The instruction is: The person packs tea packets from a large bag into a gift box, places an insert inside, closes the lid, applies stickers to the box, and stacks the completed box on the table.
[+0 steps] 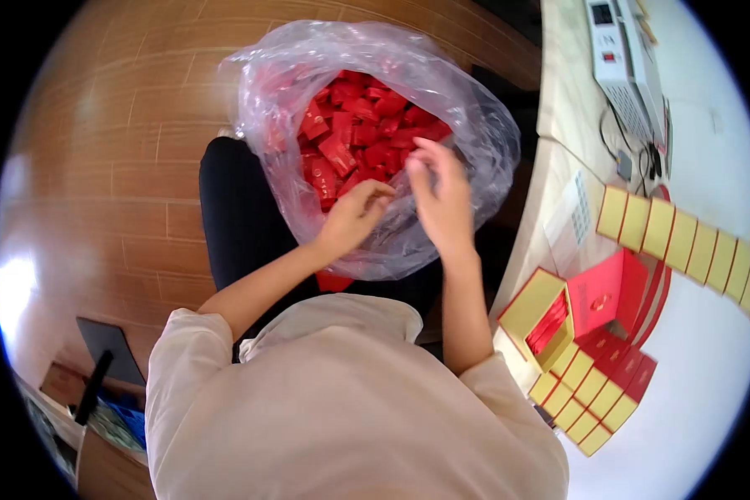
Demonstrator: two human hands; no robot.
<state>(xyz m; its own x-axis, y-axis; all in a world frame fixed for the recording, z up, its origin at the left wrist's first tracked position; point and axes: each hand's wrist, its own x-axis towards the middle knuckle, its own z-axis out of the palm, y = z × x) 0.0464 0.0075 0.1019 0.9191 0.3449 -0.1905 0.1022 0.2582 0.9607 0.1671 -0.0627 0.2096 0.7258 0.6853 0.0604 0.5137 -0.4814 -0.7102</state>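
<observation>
A clear plastic bag (483, 117), wide open at the top, holds a heap of small red packets (337, 154) with gold print on some. My left hand (354, 218) hovers over the near rim of the bag, its fingers loosely bent and the thumb apart. Across from it, my right hand (443, 196) is over the right part of the bag, thumb and fingers separated. No object shows in either hand. The fingertips of both are near the packets; whether they touch the plastic I cannot tell.
To the right, a table (525, 208) bears an open red-and-gold box (550, 321) with red packets inside. Stacked boxes (596, 383) stand beside it, and a row of boxes (675, 237) lies farther back. A white machine (625, 75) with cables sits at the far end.
</observation>
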